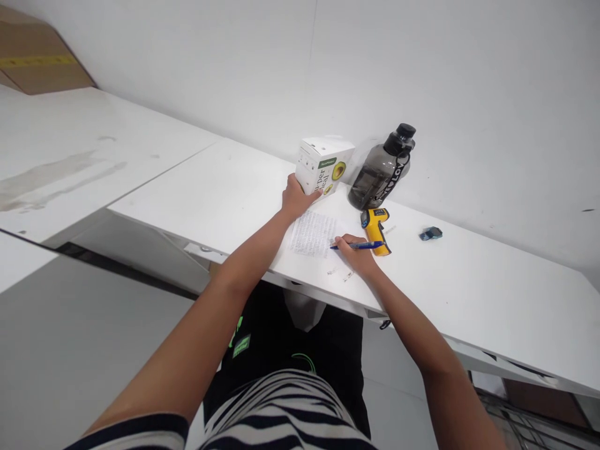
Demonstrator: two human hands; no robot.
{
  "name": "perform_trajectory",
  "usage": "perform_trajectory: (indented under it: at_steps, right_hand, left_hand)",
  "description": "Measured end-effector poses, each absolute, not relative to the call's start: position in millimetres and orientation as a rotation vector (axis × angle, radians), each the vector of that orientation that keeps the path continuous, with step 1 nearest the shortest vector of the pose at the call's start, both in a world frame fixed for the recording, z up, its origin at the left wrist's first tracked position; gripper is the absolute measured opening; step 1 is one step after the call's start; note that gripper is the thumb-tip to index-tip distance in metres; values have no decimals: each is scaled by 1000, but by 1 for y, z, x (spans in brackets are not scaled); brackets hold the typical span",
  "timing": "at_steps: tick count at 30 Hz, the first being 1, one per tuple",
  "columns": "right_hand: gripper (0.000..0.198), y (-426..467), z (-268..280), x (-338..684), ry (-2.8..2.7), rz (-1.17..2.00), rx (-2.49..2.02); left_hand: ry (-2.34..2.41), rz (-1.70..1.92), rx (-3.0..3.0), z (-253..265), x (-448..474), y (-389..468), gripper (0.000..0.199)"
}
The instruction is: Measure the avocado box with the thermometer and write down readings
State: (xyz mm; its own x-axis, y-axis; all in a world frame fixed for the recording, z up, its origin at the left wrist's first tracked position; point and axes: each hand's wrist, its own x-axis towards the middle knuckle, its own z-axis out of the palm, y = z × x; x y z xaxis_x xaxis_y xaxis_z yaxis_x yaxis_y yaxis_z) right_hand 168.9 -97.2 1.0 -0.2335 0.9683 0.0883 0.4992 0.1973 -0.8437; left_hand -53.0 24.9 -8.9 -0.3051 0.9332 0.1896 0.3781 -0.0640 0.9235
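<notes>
My left hand (299, 197) is wrapped round the lower part of a white carton (312, 164) that stands upright and has avocado pictures on its side. In my right hand (355, 253) is a blue pen (363, 245), its tip at the right edge of a sheet of paper (313, 234) covered with handwriting. The sheet lies flat on the white table, just in front of the carton. Right beside the right hand lies a yellow and black infrared thermometer (376, 232).
Behind the thermometer a dark, see-through water bottle (376, 173) stands near the wall. A small dark blue object (430, 234) lies farther right on the white table (487, 281). A cardboard box (42, 56) sits at the far left. Small scraps (347, 275) lie near the front edge.
</notes>
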Motion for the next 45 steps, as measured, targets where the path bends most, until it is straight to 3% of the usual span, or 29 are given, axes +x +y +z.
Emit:
perform_trajectory:
  at_steps: [45]
  right_hand:
    - [38, -96, 0, 169, -1805, 880, -1375]
  left_hand:
    - [1631, 1431, 1345, -19, -54, 35, 80]
